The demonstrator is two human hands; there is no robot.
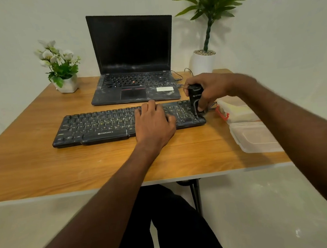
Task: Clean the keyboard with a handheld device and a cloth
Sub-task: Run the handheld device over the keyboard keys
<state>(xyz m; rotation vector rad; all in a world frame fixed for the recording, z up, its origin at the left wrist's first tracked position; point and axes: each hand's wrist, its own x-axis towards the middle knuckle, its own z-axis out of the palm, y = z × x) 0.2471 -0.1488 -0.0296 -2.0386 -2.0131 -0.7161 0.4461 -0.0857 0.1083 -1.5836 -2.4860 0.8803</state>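
Observation:
A dusty black keyboard (100,127) lies across the middle of the wooden table (45,168). My left hand (154,122) rests flat on its right-centre keys, fingers spread and straight. My right hand (208,89) grips a small black handheld device (196,99), held upright with its nozzle down on the keys at the keyboard's right end. No cloth is plainly visible; something yellow lies inside a clear box (234,110) to the right.
A dusty open laptop (132,67) stands behind the keyboard, cables at its right. A flower pot (65,84) sits back left, a tall plant in a white pot (202,62) back right. A clear lid (255,136) lies near the table's right edge.

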